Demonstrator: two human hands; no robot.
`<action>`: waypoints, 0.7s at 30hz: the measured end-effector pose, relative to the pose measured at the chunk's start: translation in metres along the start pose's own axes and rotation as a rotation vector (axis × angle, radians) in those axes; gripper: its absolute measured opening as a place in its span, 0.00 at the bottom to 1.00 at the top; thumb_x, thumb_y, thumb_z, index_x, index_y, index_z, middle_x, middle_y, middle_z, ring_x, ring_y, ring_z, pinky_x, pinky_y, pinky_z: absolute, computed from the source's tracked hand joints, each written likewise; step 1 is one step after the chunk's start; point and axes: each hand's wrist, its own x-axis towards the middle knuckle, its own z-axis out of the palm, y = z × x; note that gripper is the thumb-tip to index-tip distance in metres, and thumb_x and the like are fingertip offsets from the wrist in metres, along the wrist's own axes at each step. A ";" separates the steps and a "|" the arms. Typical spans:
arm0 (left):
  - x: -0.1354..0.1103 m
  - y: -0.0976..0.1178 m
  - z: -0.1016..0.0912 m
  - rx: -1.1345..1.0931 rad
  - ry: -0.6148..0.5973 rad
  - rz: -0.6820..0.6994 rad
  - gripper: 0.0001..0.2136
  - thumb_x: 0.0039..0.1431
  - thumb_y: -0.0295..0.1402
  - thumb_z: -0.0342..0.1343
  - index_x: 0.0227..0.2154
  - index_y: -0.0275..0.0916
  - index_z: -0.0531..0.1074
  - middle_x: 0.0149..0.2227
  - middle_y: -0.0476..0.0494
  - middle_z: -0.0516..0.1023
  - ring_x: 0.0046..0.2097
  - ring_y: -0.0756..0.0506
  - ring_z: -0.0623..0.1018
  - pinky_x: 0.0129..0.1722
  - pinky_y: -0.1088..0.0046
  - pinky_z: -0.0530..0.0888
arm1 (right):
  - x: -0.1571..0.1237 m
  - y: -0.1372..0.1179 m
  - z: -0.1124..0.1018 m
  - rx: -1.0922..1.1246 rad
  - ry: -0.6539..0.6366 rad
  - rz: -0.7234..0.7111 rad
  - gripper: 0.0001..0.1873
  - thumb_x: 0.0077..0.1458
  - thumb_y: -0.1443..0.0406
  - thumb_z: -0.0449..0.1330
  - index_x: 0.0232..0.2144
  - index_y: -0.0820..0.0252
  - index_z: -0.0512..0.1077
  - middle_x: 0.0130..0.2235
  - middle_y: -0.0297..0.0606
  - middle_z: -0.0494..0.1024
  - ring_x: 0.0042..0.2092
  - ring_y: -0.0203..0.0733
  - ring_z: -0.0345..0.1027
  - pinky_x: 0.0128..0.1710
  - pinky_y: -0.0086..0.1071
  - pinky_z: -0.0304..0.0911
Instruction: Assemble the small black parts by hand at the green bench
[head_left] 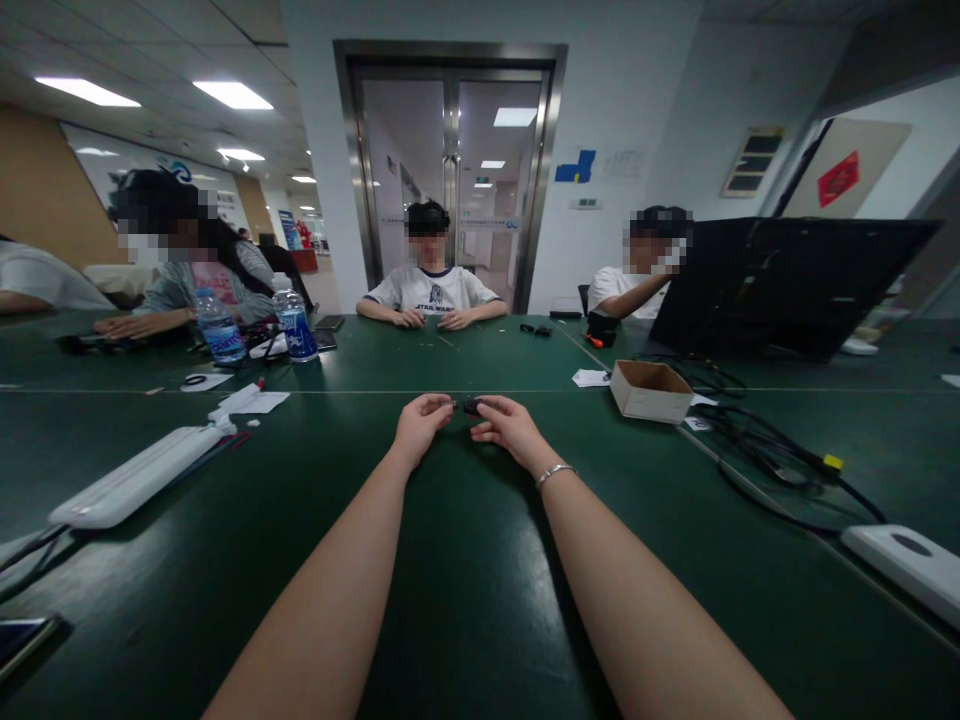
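Forearms (322, 580) cross worktop (465, 570); left fingers (433, 400) pinch a small, possibly metallic item (454, 404), right fingers (495, 405) a black piece (471, 406); box (649, 403) uncovered.

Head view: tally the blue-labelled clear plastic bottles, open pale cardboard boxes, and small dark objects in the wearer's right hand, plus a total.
Blue-labelled clear plastic bottles: 2
Open pale cardboard box: 1
Small dark object in the right hand: 1
Total: 4
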 end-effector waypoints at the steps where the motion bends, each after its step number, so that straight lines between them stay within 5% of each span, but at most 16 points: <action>1: 0.000 0.000 0.000 -0.001 0.009 0.002 0.19 0.39 0.36 0.69 0.35 0.33 0.74 0.36 0.41 0.78 0.38 0.47 0.77 0.42 0.67 0.75 | 0.000 0.000 0.000 -0.004 0.002 -0.004 0.09 0.58 0.71 0.61 0.42 0.63 0.68 0.38 0.43 0.78 0.25 0.37 0.75 0.26 0.29 0.76; 21: -0.010 0.011 0.009 0.176 -0.019 0.013 0.13 0.46 0.37 0.66 0.30 0.33 0.74 0.25 0.44 0.77 0.29 0.49 0.76 0.31 0.74 0.73 | 0.000 0.004 -0.001 -0.042 -0.056 -0.020 0.12 0.56 0.76 0.61 0.43 0.61 0.69 0.38 0.40 0.77 0.28 0.37 0.76 0.30 0.30 0.76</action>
